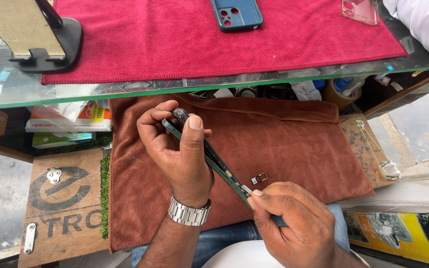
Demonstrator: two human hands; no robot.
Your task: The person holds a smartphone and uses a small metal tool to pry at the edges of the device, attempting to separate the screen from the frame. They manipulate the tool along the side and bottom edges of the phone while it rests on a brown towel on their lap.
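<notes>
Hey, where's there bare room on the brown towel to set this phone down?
The brown towel is bare right of the phone and above the small tray parts, up to its folded top edge. It is crowded around the left hand and right hand.

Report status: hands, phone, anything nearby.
Left hand grips phone edge-on. Right hand pinches small piece at its lower end. Tiny tray lies on brown towel beside.
</notes>
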